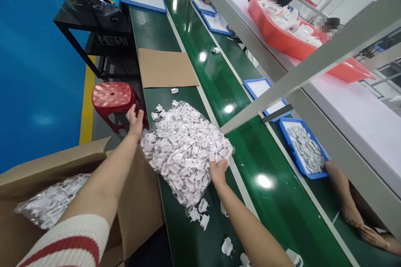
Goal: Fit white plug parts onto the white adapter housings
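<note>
A large clear plastic bag (pixel 188 146) full of small white plastic parts with prongs, like plug pieces, lies on the green bench. My right hand (pixel 219 172) grips the bag's lower right side, its fingertips partly hidden against the plastic. Off the bag's upper left edge, my left hand (pixel 135 122) is in the air with its fingers apart and nothing in them. Several loose white parts (pixel 200 212) sit by the bag's near corner, and a few more (pixel 158 112) lie at its far left.
An open carton (pixel 138 200) at lower left holds another filled bag (pixel 56 200). Brown cardboard (pixel 167 68) lies beyond the bag. A green conveyor (pixel 232 108) runs alongside, crossed by a metal post (pixel 266 100). A red stool (pixel 112 96) stands left; a co-worker's arms (pixel 347 200) rest at right.
</note>
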Available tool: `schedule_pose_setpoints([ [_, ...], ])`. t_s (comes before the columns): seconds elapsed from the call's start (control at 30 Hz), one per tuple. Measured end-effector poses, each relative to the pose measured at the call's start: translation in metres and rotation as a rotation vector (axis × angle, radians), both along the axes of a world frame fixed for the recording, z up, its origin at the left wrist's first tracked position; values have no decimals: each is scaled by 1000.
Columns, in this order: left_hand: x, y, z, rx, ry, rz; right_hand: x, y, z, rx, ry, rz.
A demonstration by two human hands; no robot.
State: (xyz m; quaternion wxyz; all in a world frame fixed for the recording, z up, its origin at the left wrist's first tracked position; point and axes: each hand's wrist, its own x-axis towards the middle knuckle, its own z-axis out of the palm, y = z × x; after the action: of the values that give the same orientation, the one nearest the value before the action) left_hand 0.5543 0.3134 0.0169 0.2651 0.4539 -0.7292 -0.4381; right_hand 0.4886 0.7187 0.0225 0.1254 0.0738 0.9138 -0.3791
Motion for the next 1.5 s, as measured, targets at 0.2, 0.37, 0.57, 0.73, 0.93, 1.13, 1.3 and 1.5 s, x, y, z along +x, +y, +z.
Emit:
schedule_pose_setpoints([
  [0.2, -83, -51, -4, -88, -85, -465, 52, -1, -2, -79, 123, 20],
  [0.37, -95, -64, -12, -120, -154, -712, 77, -16, -9, -62, 70, 31],
  [0.57, -60, -43, -22, -118, -85, -718, 68, -40, -5, 70, 104, 76],
  [0.73, -53, -19, -28, -140, -10, -543, 53, -67, -10, 113, 156, 35],
  [0.93, -96, -12, -14, -75, 30, -505, 43, -102, 11, 74, 47, -76],
  [1.13, -167, 7, 9, -25, -40, -571, 47, -103, 22, -91, -32, -170],
  [1.3, -198, 15, 18, -55, -83, -665, 62, -53, 12, -423, 23, -417],
  [1.5, -189, -10, 26, -322, -352, -661, 44, -21, 12, -642, -235, -560],
])
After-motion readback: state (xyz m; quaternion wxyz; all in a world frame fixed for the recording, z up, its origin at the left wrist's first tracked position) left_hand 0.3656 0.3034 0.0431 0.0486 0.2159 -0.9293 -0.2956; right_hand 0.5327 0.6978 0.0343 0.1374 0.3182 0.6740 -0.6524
